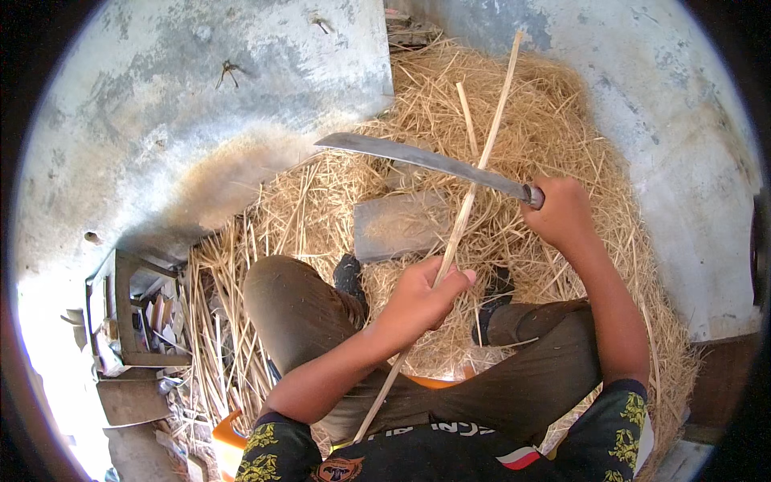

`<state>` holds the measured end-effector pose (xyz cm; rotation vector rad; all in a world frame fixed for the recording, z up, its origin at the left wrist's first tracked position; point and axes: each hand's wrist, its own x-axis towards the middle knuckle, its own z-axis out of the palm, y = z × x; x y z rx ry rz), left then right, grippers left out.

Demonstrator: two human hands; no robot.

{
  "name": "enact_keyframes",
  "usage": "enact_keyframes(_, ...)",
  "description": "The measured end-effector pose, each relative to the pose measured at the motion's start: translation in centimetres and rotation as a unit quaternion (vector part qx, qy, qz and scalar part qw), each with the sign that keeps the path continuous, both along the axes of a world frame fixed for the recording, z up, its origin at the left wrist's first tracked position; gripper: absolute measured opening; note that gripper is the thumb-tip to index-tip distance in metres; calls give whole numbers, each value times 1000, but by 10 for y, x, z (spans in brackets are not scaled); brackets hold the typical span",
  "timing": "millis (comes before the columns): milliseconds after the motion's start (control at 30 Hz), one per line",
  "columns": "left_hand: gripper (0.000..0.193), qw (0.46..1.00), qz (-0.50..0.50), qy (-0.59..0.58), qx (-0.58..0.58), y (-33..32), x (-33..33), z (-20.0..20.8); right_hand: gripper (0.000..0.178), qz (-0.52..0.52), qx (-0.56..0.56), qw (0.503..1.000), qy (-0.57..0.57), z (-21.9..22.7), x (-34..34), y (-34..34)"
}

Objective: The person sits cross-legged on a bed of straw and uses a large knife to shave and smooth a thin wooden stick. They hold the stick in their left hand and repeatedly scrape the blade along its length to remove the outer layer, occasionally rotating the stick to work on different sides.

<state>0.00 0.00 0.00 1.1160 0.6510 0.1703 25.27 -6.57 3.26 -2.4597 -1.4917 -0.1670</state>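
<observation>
My left hand (424, 299) is closed around a long, pale bamboo strip (458, 229), which slants from my lap up and away to the far right. The fist of my right hand (562, 213) grips the handle of a machete (426, 158). Its long curved blade points left and crosses the strip beyond my left hand, appearing to touch it. A second, shorter strip end (467, 112) shows beside the far part of the held one. Beneath the blade, a flat grey wooden board (400, 227) lies among the shavings.
A thick heap of straw-coloured shavings (546, 104) covers the floor around my feet and reaches the walls. Many loose strips (229, 313) lie to my left. Beyond them stands a wooden frame (144, 359) with clutter inside. An orange seat (434, 381) shows under me.
</observation>
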Motion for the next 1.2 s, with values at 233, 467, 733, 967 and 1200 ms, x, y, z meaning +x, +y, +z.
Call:
enact_keyframes(233, 21, 1000, -2, -4, -21, -5, 3, 1, 18, 6, 3, 1000, 4, -2, 1, -3)
enact_keyframes(467, 32, 1000, -11, 16, -10, 0, 4, 5, 17, 29, 81, 996, -31, -6, 0, -4)
enact_keyframes(733, 48, 993, 4, -46, -107, -3, 0, 15, 13, 77, 95, 990, -73, 4, -7, 5)
enact_keyframes(967, 46, 988, 15, -51, -143, 7, 3, 12, 15, 76, 147, 978, -128, -9, 10, 22)
enact_keyframes(1200, 46, 988, 19, -57, -145, 3, 1, 3, 18, 97, 119, 982, -113, -17, -10, 18)
